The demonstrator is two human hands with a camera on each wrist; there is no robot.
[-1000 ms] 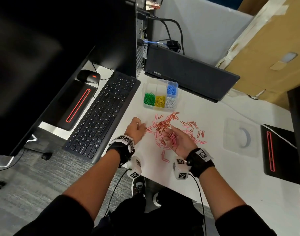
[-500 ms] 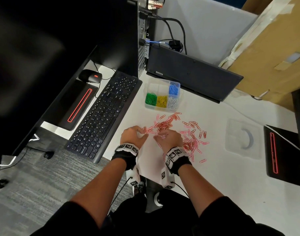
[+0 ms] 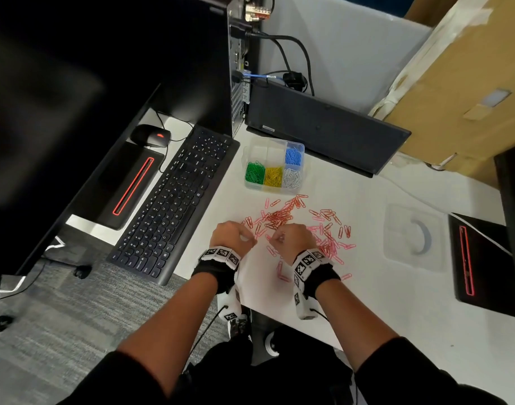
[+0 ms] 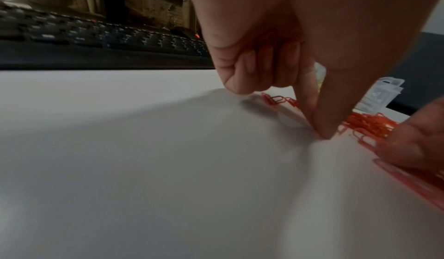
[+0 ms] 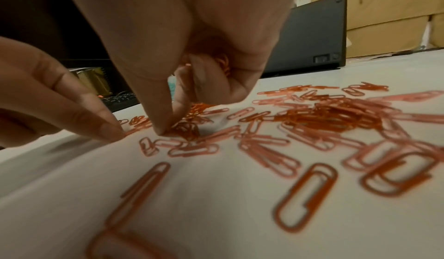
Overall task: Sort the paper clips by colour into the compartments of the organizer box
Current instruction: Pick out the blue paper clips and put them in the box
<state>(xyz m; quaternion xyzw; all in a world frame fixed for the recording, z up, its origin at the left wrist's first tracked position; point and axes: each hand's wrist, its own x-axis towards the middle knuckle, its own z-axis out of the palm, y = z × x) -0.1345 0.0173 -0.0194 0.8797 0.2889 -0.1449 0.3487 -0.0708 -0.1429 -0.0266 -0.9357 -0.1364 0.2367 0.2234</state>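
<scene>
The red clips (image 3: 282, 217) lie scattered on the white tabletop (image 3: 396, 302), thickest in a heap near the middle and thinning toward the front edge, where a few lie alone. Both hands work at the near side of the heap. The left hand (image 3: 231, 236) has thumb and forefinger pressed tip to tip on the tabletop, pinching at a clip, and its other fingers are curled over more red clips tucked in the palm. The right hand (image 3: 293, 239) does the same just beside it: thumb and forefinger nip a clip at the heap's edge while the curled fingers keep a small bunch of red clips against the palm. The 2 hands are close, their fingertips near but apart.

The box (image 3: 252, 184) stands behind the heap, toward the back edge. Of its 6 compartments, the front row holds green clips (image 3: 255, 172), yellow clips (image 3: 273, 176) and white clips (image 3: 292, 178), left to right; blue clips (image 3: 293, 156) fill the back right one.

A keyboard (image 3: 174, 200) lies along the left edge, a clear lid (image 3: 414, 238) rests toward the right edge, and a laptop (image 3: 323, 127) leans behind the box.
</scene>
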